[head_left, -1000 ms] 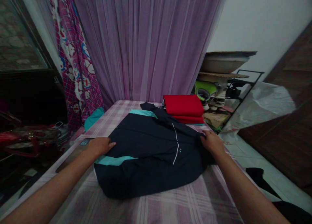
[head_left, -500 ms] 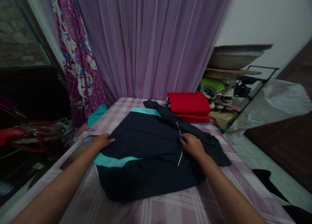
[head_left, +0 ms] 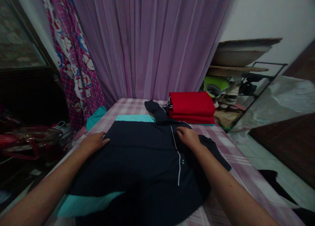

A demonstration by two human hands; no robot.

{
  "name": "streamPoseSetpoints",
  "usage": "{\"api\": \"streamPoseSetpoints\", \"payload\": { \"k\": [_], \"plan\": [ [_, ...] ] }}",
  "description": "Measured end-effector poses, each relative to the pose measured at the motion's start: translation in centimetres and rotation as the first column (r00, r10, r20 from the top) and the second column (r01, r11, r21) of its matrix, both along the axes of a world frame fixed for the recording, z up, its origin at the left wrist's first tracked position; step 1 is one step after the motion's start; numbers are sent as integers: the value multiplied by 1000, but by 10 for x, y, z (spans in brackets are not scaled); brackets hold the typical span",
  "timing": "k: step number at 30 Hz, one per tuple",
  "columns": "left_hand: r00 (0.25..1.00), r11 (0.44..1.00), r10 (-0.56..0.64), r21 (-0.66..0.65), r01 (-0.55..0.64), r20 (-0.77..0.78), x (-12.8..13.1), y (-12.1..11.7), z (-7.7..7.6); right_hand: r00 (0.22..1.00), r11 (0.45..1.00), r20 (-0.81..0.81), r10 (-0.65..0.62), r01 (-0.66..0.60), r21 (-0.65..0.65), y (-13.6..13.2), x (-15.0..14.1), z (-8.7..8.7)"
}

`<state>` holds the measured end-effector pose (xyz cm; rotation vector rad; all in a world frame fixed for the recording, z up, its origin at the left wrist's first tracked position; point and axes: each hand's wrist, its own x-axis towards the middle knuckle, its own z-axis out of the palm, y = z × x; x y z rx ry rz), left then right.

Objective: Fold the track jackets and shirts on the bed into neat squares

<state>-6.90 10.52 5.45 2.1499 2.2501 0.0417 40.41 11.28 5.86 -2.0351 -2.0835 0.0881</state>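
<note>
A navy shirt (head_left: 137, 154) with turquoise bands and white piping lies spread in front of me. One sleeve (head_left: 157, 113) stretches toward the back, beside the red stack; another dark part reaches out to the right. My left hand (head_left: 92, 143) is at the shirt's left edge, thumb and fingers closed on the cloth. Near the upper piping on the right, my right hand (head_left: 189, 137) pinches the fabric. The shirt's near end runs down to the bottom of the view, partly in shadow.
A plaid tablecloth (head_left: 128, 106) covers the surface underneath. Folded red clothes (head_left: 192, 103) are stacked at the back right. Purple curtains (head_left: 147, 39) hang behind. To the right stands a rack (head_left: 261, 76) with shoes; turquoise cloth (head_left: 95, 117) lies at the left edge.
My right hand has left the shirt's right side and moved inward to the piping. The shirt now lies wider and nearer to me. The phone at left is no longer visible.
</note>
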Motion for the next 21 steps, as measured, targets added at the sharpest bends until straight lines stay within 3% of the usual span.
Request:
{"api": "streamPoseSetpoints", "payload": {
  "k": [4,6,10,13,17,21],
  "plan": [
    [975,976,-216,-3,216,46,59,41,-11,952,953,50,302,-302,-11,41,-27,-4],
    [968,969,-243,-20,245,59,76,61,-20,931,934,88,355,-356,-6,61,-39,-12],
    [996,991,-88,-98,87,-7,80,97,-44,984,987,93,149,-153,41,92,-55,-39],
    [997,997,-60,-59,57,-47,71,114,-58,997,993,72,34,-42,111,103,-60,-60],
    [995,996,-91,-5,91,-45,67,119,-62,997,991,44,59,-64,116,107,-58,-69],
    [994,992,-100,79,103,-41,72,110,-55,985,985,-5,172,-172,-14,94,-44,-58]
  ]
}}
